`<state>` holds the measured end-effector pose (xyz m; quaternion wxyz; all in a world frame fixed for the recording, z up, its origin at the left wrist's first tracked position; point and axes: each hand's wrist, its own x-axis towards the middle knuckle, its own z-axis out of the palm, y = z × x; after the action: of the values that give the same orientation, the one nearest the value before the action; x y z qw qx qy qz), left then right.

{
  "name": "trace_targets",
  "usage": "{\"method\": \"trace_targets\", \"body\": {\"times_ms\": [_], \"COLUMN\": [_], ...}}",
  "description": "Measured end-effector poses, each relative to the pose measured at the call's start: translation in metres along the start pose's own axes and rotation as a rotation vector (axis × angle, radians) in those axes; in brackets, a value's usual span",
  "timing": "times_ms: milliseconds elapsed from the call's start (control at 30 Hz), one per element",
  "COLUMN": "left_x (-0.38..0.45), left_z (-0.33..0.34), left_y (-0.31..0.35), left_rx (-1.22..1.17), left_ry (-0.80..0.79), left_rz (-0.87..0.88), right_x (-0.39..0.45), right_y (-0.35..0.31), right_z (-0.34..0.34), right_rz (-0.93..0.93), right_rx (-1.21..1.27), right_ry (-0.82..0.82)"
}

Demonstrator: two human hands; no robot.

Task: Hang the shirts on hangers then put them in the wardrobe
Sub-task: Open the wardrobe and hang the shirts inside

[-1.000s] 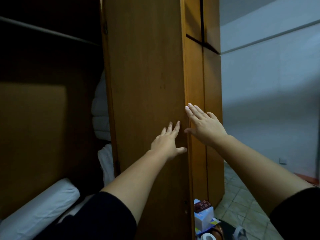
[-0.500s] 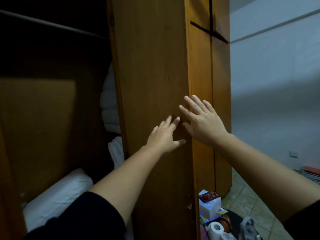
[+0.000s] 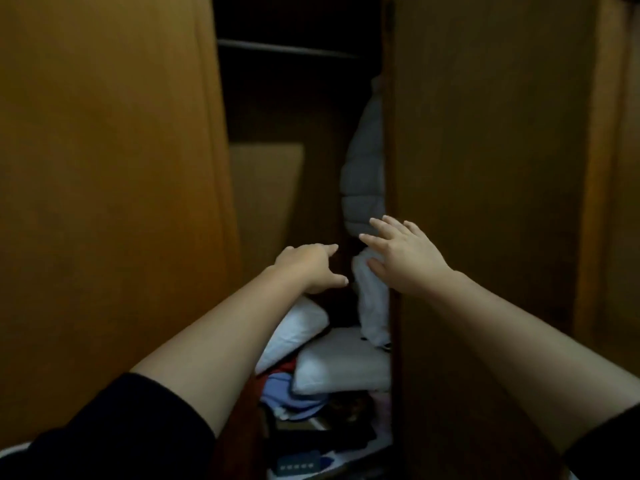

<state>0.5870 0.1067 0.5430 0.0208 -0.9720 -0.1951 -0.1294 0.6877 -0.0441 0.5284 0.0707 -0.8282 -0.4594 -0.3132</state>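
In front of the wardrobe [image 3: 485, 168], 2 bare arms reach forward toward the narrow gap between 2 wooden doors. Left door [image 3: 104, 185] fills the left side of the view, right door [image 3: 485, 140] fills the right. Left hand [image 3: 311, 268] is out in front of the gap near the left door's edge, fingers [image 3: 329, 249] loosely extended, thumb out, holding nothing; contact with the door cannot be told. Right hand [image 3: 405, 258] is at the inner edge of the right door, fingers spread and straight, palm toward the door, gripping nothing. Both arms show black sleeves [image 3: 121, 427] at the bottom of the view.

Through the gap the inside is dark. A hanging rail [image 3: 287, 50] runs across near the top. A gray quilted garment [image 3: 363, 174] hangs at the right side of the opening, partly hidden behind the right door. Below it a white cloth [image 3: 372, 306] stands bunched against the door edge, just beside the right hand. 2 white pillows lie lower down: 1 pillow [image 3: 298, 327] tilted on the left, a second pillow [image 3: 343, 365] flatter on the right. Under them a pile of folded clothes [image 3: 287, 393], blue and red, sits on the wardrobe floor. No shirt on a hanger can be made out apart from the gray garment; too dark to tell more.
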Motion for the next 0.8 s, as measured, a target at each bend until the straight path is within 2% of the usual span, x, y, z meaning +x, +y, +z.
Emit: {"method": "trace_targets", "body": {"times_ms": [133, 300, 400, 600, 800], "left_x": [-0.045, -0.12, -0.166, -0.275, -0.387], "left_z": [0.0, -0.009, -0.011, -0.017, -0.014], "left_y": [-0.089, -0.188, -0.227, -0.262, -0.239], "left_rx": [0.076, 0.067, 0.106, 0.183, 0.218], "left_ry": [0.018, -0.091, -0.093, -0.073, -0.061], "left_rz": [-0.189, -0.435, -0.63, -1.025, -1.394], "right_x": [0.038, 0.071, 0.083, 0.079, 0.026], "right_y": [-0.091, -0.208, -0.278, -0.401, -0.492], "right_z": [0.026, 0.045, 0.049, 0.037, 0.013], "right_rz": [-0.139, -0.38, -0.509, -0.889, -1.288], "right_rx": [0.132, 0.313, 0.39, 0.543, 0.688], "right_ry": [-0.029, -0.08, -0.106, -0.072, -0.02]}}
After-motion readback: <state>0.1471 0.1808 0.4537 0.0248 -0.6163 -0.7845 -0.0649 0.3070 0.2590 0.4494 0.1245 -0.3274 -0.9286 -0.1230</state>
